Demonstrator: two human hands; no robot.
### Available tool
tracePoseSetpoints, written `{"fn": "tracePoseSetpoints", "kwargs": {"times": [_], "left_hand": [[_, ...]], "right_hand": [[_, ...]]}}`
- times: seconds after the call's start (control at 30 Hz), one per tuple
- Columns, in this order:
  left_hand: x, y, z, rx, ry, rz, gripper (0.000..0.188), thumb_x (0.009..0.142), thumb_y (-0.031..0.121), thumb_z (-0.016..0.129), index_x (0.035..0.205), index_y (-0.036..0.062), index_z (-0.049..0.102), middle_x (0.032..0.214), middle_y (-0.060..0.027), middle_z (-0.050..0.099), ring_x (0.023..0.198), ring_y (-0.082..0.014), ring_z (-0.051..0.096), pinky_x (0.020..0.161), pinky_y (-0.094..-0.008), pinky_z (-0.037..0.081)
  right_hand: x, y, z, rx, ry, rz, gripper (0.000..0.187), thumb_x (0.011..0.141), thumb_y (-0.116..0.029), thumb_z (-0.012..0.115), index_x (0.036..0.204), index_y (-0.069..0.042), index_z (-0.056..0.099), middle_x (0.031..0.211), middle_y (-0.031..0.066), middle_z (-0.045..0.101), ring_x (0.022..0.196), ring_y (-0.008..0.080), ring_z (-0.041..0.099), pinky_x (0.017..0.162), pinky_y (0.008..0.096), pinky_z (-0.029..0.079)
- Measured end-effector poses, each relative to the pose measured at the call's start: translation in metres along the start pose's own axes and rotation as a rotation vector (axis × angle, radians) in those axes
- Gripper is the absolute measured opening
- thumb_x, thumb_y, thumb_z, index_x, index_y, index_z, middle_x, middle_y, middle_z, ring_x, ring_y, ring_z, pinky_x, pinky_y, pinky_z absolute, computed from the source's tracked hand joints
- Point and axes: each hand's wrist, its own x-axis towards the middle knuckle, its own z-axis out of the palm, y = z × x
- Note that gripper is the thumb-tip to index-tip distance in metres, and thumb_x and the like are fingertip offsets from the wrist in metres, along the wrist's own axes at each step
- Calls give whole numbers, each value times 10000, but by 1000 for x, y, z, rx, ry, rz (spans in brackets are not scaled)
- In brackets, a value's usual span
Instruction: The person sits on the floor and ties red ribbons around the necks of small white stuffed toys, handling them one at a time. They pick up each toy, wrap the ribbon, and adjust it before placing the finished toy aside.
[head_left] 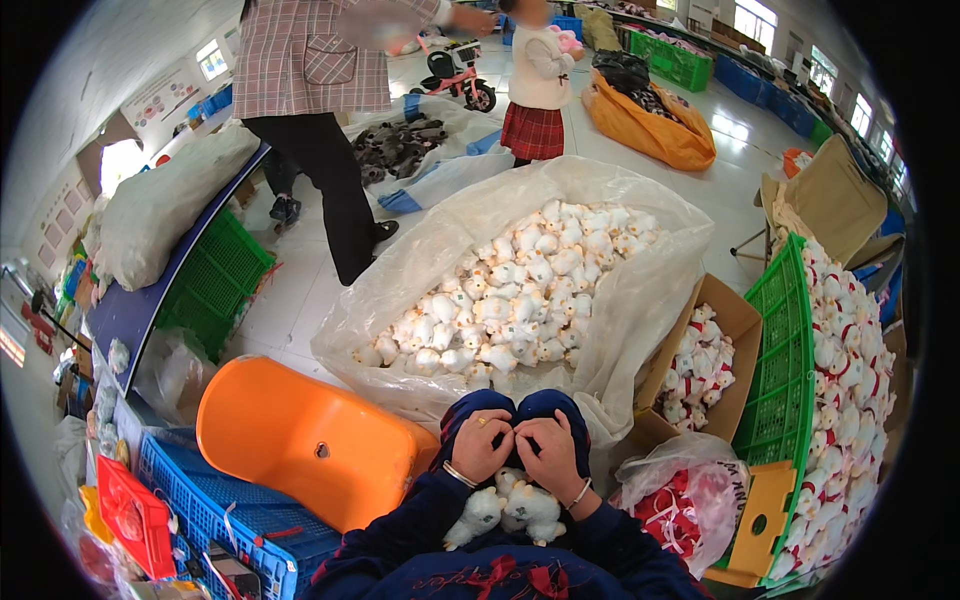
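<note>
My left hand (479,446) and my right hand (548,454) rest close together over my knees, fingers curled in and thumbs toward each other. Whatever they may hold is too small or hidden to make out. In my lap, just below the hands, lie a few white plush toys (534,511), partly covered by my right wrist. Beyond my knees a large clear plastic sheet (640,190) spreads over the floor, heaped with many small white plush toys (500,290) with orange-yellow parts.
At right are a cardboard box (738,308) of red-trimmed plush toys, a bag of red pieces (672,512) and a green crate (785,350). An orange chair (300,430) and blue crate (230,500) flank my left. A person (315,110) and a child (538,85) stand ahead.
</note>
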Motion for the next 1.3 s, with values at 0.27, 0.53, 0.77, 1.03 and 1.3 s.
{"fn": "tracePoseSetpoints", "kwargs": {"times": [0.27,0.53,0.77,1.03,1.3], "left_hand": [[0,2,-2,1,7,-7,90,814,70,746,865,60,674,1065,-96,704,990,-308,649,847,-409,513],[0,2,0,8,10,-10,87,815,73,744,861,63,671,1070,-96,704,988,-308,649,845,-407,514],[-1,0,1,15,3,-18,85,817,78,741,860,60,670,1071,-100,700,992,-310,648,842,-411,514],[-2,-1,0,32,13,-16,89,813,75,744,863,57,673,1064,-104,701,987,-313,650,841,-414,514],[5,-3,7,13,32,39,67,811,32,723,844,50,667,1028,-138,716,977,-335,657,863,-416,512]], "right_hand": [[-1,0,1,12,3,0,25,885,-123,680,901,-105,672,984,39,734,960,250,676,1077,519,365],[-1,1,1,3,14,-1,22,894,-117,668,884,-98,665,958,31,732,948,233,682,1086,500,358],[-2,2,1,5,13,6,23,892,-114,669,878,-96,672,959,32,738,952,234,685,1082,507,361],[0,1,3,8,-8,-1,29,886,-126,681,907,-109,674,969,33,723,969,244,673,1077,515,365],[-4,12,-11,305,-16,131,78,945,-165,644,956,-99,683,984,36,708,952,244,671,1140,532,321]]}}
